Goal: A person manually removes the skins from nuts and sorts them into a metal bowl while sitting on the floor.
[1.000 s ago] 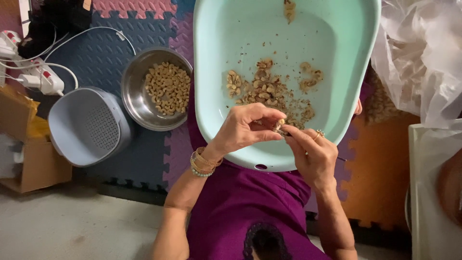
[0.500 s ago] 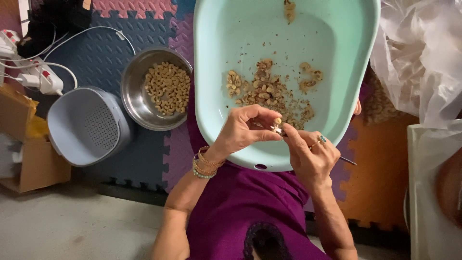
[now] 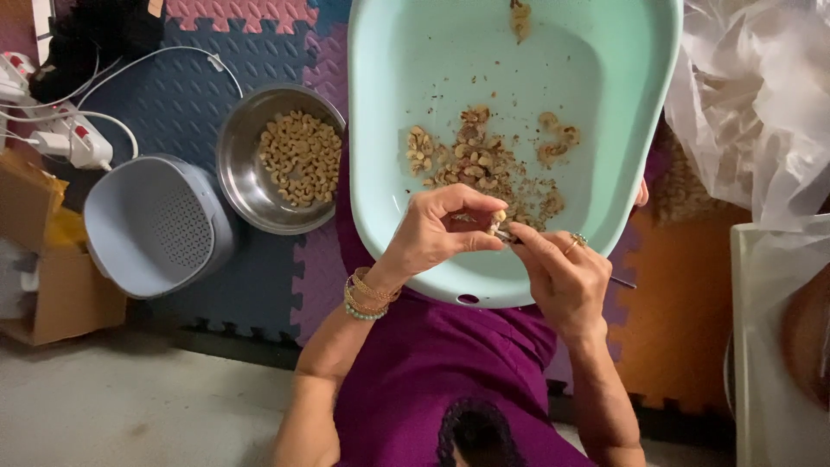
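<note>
— What sits between the hands?

— A single pale nut (image 3: 496,218), pinched at the fingertips of the left hand (image 3: 437,232), over the near rim of the mint-green basin (image 3: 406,52). The thumb and curled fingers close on it from both sides.

— And the other hand?

— The right hand (image 3: 566,281) is closed around a thin dark tool (image 3: 624,283). Its tip meets the nut; its back end sticks out past the knuckles to the right. There's a ring on one finger of that hand.

— What's in the basin?

— A loose heap of brownish nuts and skin flakes (image 3: 480,164) in the middle, just beyond the fingers, with crumbs scattered around it. A smaller clump (image 3: 519,13) lies at the far edge. The basin rests across the person's lap, over the purple garment (image 3: 432,372).

— Anything on the wrists?

— Gold bangles and a beaded bracelet (image 3: 363,298) on the left wrist.

— What lies to the left?

— A steel bowl (image 3: 238,169) on the foam puzzle mat (image 3: 190,95), touching the basin's side, holding a pile of pale peeled nuts (image 3: 301,157). Just beside it, nearer the wall, a grey perforated basket (image 3: 160,225). Further out, a white power strip with cables (image 3: 73,138) and a cardboard box (image 3: 52,285).

— And to the right?

— Crumpled clear plastic sheeting (image 3: 752,104), with more nuts dimly visible under it.
</note>
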